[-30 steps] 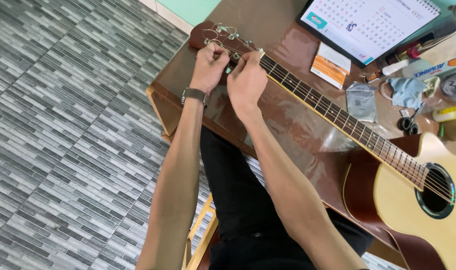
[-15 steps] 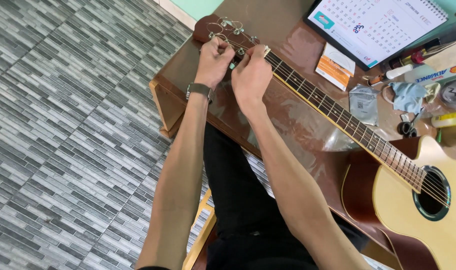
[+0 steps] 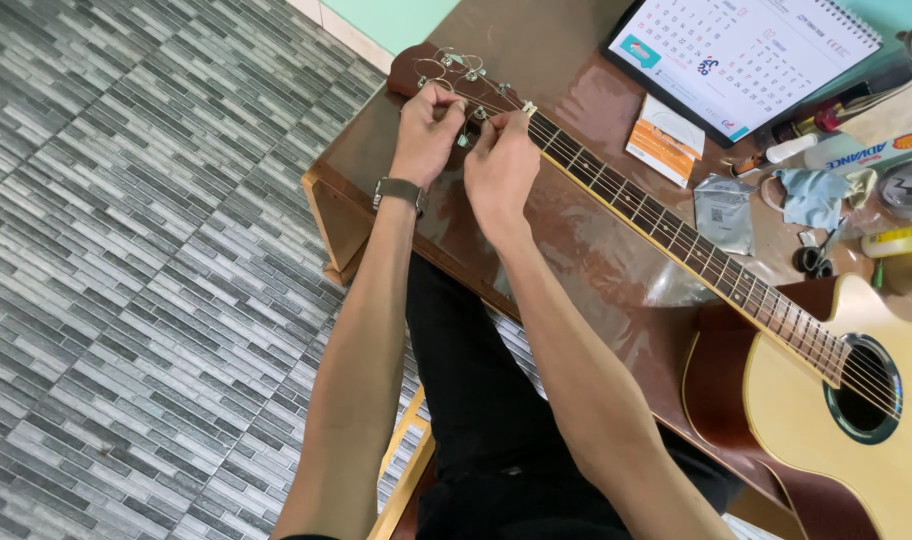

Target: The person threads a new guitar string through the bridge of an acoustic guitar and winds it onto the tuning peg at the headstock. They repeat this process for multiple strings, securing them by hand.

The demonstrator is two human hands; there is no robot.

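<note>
1. Your left hand (image 3: pixel 428 130): fingers curled in, closed on the guitar's headstock (image 3: pixel 416 72) among the tuning pegs (image 3: pixel 473 70). A dark watch (image 3: pixel 399 190) sits on that wrist.
2. Your right hand (image 3: pixel 501 165): fingers bent, tips pinched together at the top of the neck just beside the left hand. What lies between the fingertips is too small to tell; loose string ends (image 3: pixel 438 68) coil just past both hands.
3. Acoustic guitar (image 3: pixel 826 400): lies flat on the brown table (image 3: pixel 536 50), headstock under your hands, neck (image 3: pixel 676 235) running away to the right of your right hand, pale body with round soundhole (image 3: pixel 864 390) well apart from the hands, to the right and nearer your body.
4. Desk calendar (image 3: pixel 746 50): beyond your right hand, up and to the right, past the neck.
5. Orange and white card (image 3: pixel 664 140): on the table between the neck and the calendar.
6. Silver foil packet (image 3: pixel 724 212): right of the card, just beyond the neck.
7. Blue cloth (image 3: pixel 811 195): right of the packet, among small clutter at the table's far right.
8. Grey patterned floor (image 3: pixel 126 250): left of your left arm.
</note>
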